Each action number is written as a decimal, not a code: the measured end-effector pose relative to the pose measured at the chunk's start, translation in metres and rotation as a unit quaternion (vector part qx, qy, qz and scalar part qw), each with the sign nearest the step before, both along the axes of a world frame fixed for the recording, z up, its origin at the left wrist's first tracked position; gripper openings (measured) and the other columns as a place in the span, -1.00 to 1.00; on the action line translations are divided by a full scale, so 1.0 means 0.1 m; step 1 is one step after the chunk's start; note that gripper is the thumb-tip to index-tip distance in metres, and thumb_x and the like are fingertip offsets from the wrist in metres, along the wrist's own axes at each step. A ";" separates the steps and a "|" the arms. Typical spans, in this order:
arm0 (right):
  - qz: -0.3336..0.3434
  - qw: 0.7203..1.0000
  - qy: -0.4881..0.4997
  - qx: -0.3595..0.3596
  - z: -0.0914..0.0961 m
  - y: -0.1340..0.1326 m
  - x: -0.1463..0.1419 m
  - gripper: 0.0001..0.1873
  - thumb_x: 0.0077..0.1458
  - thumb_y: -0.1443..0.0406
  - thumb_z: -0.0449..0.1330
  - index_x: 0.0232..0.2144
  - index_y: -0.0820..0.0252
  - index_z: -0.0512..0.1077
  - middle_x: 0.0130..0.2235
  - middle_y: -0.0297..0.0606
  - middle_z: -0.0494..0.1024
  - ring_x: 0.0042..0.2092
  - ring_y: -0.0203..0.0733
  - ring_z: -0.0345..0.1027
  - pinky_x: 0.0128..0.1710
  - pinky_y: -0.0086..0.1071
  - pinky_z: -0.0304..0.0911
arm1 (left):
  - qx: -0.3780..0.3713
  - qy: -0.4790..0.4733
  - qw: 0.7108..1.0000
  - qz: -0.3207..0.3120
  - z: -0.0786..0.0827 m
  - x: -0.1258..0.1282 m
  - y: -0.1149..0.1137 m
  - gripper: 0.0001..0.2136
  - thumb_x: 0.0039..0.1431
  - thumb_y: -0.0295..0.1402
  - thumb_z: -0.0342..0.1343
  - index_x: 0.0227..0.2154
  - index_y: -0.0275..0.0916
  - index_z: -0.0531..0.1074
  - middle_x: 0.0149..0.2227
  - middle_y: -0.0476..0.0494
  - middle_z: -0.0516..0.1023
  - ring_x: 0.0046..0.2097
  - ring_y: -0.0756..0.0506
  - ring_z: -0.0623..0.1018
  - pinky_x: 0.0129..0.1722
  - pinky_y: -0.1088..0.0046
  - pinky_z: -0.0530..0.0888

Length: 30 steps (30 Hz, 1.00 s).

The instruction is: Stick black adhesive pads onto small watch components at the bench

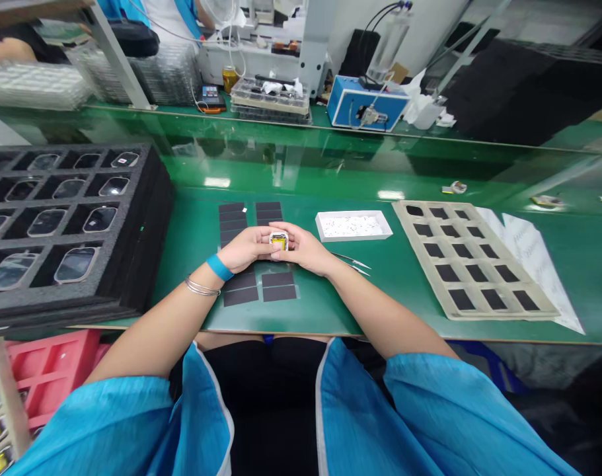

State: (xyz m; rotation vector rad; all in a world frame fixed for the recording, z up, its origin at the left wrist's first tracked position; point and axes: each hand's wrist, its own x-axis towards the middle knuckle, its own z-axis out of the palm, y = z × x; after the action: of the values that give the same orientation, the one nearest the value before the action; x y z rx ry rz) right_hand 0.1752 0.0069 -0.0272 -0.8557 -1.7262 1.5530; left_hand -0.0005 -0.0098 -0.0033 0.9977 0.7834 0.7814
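A small device (279,242) is pinched by the left hand (247,248) and right hand (305,248) over black strips (279,293); the surface's (325,307) near edge is crowded leftward by foam trays (137,244).

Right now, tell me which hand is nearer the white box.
Right. The right hand is just off the left end of the white box; the left hand is farther left, beyond the right hand.
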 end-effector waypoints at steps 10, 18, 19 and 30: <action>-0.021 0.999 0.001 0.029 0.02 -0.04 -0.05 -0.29 -0.14 0.31 0.35 0.12 0.18 0.32 0.07 -0.14 0.48 0.02 -0.07 0.44 0.06 -0.16 0.36 | 0.080 0.026 0.996 0.005 -0.05 0.03 0.01 -0.60 -0.18 -0.20 0.42 -0.29 -0.35 0.55 -0.27 -0.26 0.63 -0.22 -0.16 0.62 -0.15 0.32 0.54; -0.046 0.995 -0.027 0.085 0.04 -0.08 -0.05 -0.34 -0.10 0.33 0.30 0.12 0.15 0.33 0.03 -0.18 0.50 -0.05 -0.11 0.45 0.01 -0.19 0.38 | 0.119 0.045 0.992 0.021 0.00 0.04 -0.02 -0.61 -0.16 -0.17 0.41 -0.31 -0.34 0.56 -0.31 -0.24 0.63 -0.24 -0.16 0.62 -0.20 0.34 0.54; -0.050 0.994 -0.030 0.088 0.03 -0.08 -0.05 -0.34 -0.10 0.34 0.30 0.11 0.15 0.34 0.02 -0.19 0.50 -0.06 -0.12 0.46 0.00 -0.20 0.38 | 0.119 0.044 0.992 0.022 0.00 0.04 -0.02 -0.62 -0.17 -0.17 0.41 -0.32 -0.34 0.56 -0.31 -0.24 0.63 -0.25 -0.15 0.62 -0.21 0.35 0.54; -0.100 0.994 0.012 0.031 -0.01 0.00 -0.05 -0.32 -0.15 0.20 0.36 0.06 0.13 0.30 -0.08 -0.20 0.57 -0.14 -0.19 0.49 -0.08 -0.26 0.43 | -0.013 -0.003 0.991 0.135 0.02 0.00 0.03 -0.66 -0.11 -0.36 0.37 -0.21 -0.32 0.54 -0.27 -0.22 0.63 -0.27 -0.07 0.60 -0.18 0.37 0.56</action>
State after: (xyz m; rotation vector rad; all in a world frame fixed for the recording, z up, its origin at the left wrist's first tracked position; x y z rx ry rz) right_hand 0.1701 0.0071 -0.0285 -0.9447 -1.6096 1.3662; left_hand -0.0009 -0.0064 -0.0013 0.8744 0.9336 1.0033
